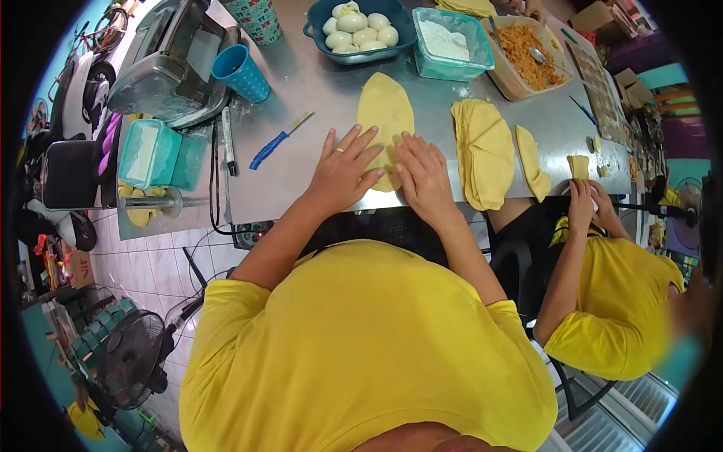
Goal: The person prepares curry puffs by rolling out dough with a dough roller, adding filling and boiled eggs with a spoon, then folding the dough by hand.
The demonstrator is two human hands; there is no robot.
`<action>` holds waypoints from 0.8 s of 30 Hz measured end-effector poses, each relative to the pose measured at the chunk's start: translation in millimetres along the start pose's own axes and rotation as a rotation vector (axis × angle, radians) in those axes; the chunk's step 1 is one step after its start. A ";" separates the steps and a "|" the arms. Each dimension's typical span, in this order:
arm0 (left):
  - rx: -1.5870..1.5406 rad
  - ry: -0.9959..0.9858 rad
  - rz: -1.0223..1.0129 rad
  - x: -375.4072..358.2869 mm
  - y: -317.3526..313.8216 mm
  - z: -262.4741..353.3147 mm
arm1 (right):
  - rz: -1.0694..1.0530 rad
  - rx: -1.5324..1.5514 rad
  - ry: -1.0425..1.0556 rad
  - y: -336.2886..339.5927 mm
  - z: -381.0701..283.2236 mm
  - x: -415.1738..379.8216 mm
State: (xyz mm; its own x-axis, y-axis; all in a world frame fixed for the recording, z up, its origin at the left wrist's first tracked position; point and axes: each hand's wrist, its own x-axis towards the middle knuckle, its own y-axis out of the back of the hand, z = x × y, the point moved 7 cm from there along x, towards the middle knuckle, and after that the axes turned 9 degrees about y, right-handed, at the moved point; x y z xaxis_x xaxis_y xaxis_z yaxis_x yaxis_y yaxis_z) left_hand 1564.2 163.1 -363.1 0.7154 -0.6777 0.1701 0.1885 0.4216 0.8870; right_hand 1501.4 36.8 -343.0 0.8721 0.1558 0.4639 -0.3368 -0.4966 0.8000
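Yellow shirt [369,324] nearest; beyond it, the dough sheet [385,102] is touched by left hand [339,175] and right hand [427,179], grips open, fingers spread, seemingly to steady it.

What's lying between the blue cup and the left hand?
A thin tool with a blue handle lies on the metal table between the blue cup and the left hand, as the head view shows.

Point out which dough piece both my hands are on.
The single oval sheet, under your left hand and right hand; neither touches the stack or narrow strip.
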 end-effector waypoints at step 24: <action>0.275 0.439 0.211 -34.6 59.3 -116.0 | 0.134 0.602 -0.044 -43.6 -29.4 62.3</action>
State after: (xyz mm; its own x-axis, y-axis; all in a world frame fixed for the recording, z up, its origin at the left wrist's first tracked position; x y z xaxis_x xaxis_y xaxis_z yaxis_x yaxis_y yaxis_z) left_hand 1628.7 281.5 -366.2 0.9426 -0.2564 0.2140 -0.1300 0.3085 0.9423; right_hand 1560.0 93.3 -337.8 0.8541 0.0303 0.5192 -0.1959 -0.9060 0.3751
